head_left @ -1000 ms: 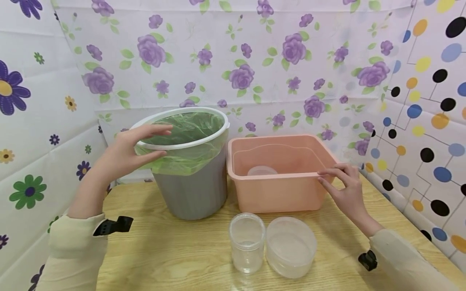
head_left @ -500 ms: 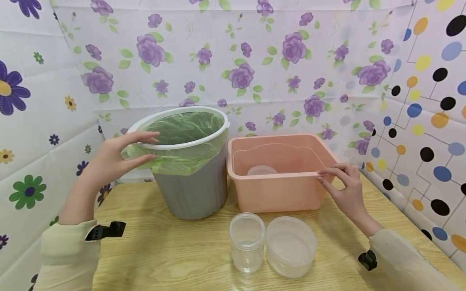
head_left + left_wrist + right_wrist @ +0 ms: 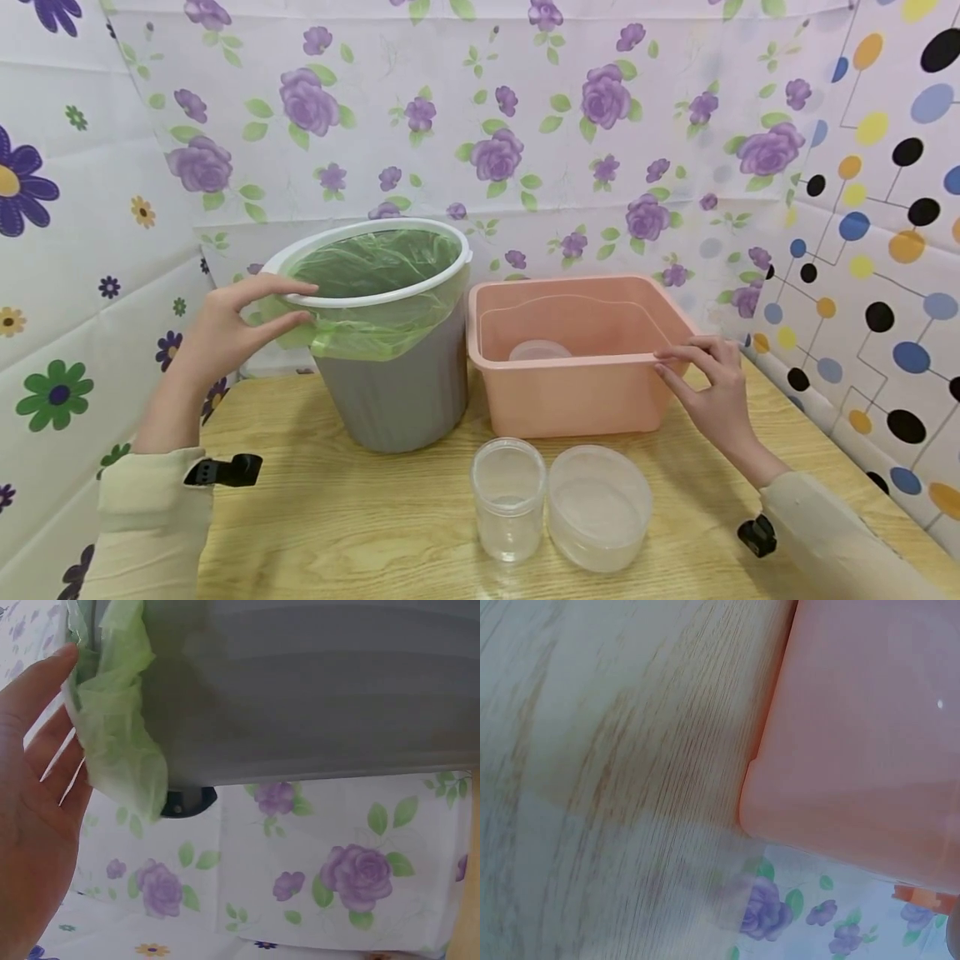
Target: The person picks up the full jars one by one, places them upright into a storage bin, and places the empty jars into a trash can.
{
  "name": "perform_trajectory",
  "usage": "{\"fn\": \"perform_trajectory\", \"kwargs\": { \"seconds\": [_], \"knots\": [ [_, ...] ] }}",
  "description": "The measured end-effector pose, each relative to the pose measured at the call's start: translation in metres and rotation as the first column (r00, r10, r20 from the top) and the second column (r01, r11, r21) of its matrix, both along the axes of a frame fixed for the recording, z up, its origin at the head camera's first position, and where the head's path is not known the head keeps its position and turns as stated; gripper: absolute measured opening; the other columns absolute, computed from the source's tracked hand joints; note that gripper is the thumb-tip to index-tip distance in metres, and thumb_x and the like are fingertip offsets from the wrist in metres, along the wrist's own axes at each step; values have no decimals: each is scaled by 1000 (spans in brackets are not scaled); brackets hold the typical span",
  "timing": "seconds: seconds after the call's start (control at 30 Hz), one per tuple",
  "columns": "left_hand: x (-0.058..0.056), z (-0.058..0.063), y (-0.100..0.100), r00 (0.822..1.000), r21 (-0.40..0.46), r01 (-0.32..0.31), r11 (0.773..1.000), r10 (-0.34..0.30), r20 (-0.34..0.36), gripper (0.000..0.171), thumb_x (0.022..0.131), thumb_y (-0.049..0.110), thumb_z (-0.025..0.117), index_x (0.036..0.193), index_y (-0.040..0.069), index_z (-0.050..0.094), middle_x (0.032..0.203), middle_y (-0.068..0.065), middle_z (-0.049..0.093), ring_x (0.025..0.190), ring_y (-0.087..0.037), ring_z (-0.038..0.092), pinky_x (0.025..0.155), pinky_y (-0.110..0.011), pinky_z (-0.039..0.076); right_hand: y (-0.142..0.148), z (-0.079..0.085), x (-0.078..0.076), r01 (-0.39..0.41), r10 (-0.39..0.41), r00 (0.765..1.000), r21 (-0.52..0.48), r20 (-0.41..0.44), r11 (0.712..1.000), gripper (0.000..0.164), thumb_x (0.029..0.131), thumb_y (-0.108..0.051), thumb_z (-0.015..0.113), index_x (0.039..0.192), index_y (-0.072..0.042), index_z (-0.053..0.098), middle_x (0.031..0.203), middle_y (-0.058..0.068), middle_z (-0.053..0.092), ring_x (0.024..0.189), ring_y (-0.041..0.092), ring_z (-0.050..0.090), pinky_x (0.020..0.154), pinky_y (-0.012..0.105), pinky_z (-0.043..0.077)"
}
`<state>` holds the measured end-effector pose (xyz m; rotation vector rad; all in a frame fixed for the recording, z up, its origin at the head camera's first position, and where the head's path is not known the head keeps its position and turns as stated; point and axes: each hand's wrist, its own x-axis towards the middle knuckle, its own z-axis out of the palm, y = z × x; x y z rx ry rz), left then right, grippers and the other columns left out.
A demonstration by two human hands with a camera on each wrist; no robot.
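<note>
Grey bin [image 3: 401, 387] gripped by left hand [image 3: 222, 333], right hand [image 3: 716, 393] pinching the tub [image 3: 573, 400], and only head view catches the round thing [image 3: 538, 351] inside it!

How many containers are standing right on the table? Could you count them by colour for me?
Grey: 1, the bin
Pink: 1, the tub
Clear: 2, the tall jar and the low round container
Total: 4

The head view is bright and clear, the wrist views dimmer and softer.
</note>
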<state>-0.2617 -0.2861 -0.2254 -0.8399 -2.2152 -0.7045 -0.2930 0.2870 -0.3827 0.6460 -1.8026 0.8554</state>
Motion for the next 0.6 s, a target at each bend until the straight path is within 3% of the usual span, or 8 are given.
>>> {"fn": "perform_trajectory", "kwargs": {
  "seconds": [0.1,0.33,0.6],
  "knots": [
    [-4,-5,-2,1000,46,-5,999,4,9,38,81,-1,76,116,13,73,112,-1,73,112,16,53,101,-6,36,0,1,0,2,-2,1000,1,2,1000,28,72,-2,84,98,-10,78,96,13,62,103,8,44,92,26,26],
    [-11,-15,-2,996,206,18,978,-35,81,28,85,-3,72,112,5,73,111,26,67,112,5,57,104,-10,35,0,1,0,-1,1,1000,2,6,1000,25,74,-5,84,98,-10,78,96,14,62,104,7,42,92,25,26],
    [-16,-23,2,992,331,24,943,-65,112,23,86,-5,70,108,-3,72,110,20,60,113,0,50,102,-13,33,1,0,-1,-7,7,1000,6,7,1000,25,74,-4,84,98,-10,78,97,14,62,104,6,43,93,26,25]
  ]
}}
